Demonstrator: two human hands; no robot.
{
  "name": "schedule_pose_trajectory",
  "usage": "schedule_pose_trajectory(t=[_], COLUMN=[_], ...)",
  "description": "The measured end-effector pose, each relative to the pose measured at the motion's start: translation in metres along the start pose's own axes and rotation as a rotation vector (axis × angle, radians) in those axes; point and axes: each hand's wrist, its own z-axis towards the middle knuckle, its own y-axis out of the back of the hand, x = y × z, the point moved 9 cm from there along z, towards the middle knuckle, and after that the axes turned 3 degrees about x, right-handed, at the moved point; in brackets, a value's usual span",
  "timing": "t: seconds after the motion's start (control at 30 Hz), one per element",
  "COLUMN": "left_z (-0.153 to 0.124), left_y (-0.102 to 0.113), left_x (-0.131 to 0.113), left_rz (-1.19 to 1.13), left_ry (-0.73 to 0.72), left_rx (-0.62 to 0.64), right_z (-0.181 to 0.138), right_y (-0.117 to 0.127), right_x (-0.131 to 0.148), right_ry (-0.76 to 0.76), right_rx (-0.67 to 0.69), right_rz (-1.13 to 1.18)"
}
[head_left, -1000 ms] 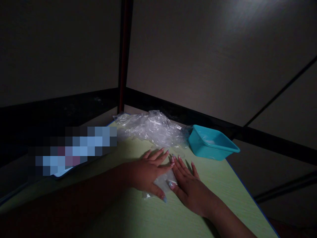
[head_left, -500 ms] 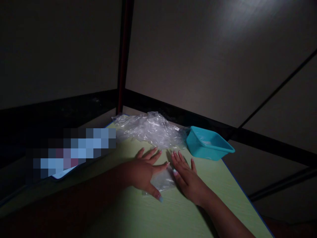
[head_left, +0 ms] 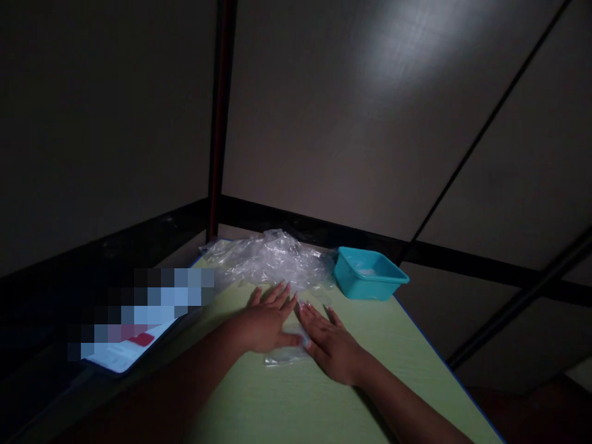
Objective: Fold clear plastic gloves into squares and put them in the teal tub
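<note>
A small clear plastic bag (head_left: 285, 356) lies flat on the pale green table, partly covered by my hands. My left hand (head_left: 266, 324) rests palm down over its left and far side, fingers spread and pointing away from me. From the right, my right hand (head_left: 333, 342) also lies palm down, its thumb on the bag's right side. The thumbs nearly meet over the bag. Just beyond my fingertips is a crumpled heap of clear plastic bags (head_left: 277, 259).
A turquoise plastic basin (head_left: 370, 283) with something pale inside stands at the table's right edge. On the left, a lit screen (head_left: 123, 354) is partly blurred out. Dark-trimmed walls meet in a corner behind the table (head_left: 259, 407).
My left hand has shifted toward the right hand, and its thumb has drawn in over the small bag. The camera view has turned slightly, showing more of the screen.
</note>
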Motion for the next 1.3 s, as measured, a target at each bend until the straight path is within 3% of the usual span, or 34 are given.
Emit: schedule_pose_trajectory(t=[0.13,0.23,0.43,0.63,0.87,1.3], left_z=[-0.004,-0.008,-0.009,-0.004,0.001,-0.003], left_y=[0.024,0.026,-0.007,-0.011,-0.015,-0.025], left_x=[-0.017,-0.036,-0.075,-0.077,-0.064,-0.049], left_rz=[-0.061,-0.119,-0.137,-0.171,-0.199,-0.106], left_ry=[-0.069,-0.13,-0.251,-0.238,-0.118,0.213], left_rx=[-0.188,-0.244,-0.093,-0.095,-0.091,-0.086], right_z=[0.002,0.007,0.021,0.019,0.025,0.027], right_y=[0.002,0.002,-0.007,-0.003,-0.012,-0.011], right_x=[0.002,0.001,0.0,-0.003,-0.001,0.001], right_ry=[-0.038,-0.083,-0.078,-0.108,-0.129,-0.09], right_rx=[-0.012,-0.032,-0.105,-0.19,-0.012,0.04], right_rz=[-0.011,-0.018,-0.045,-0.041,-0.111,-0.028])
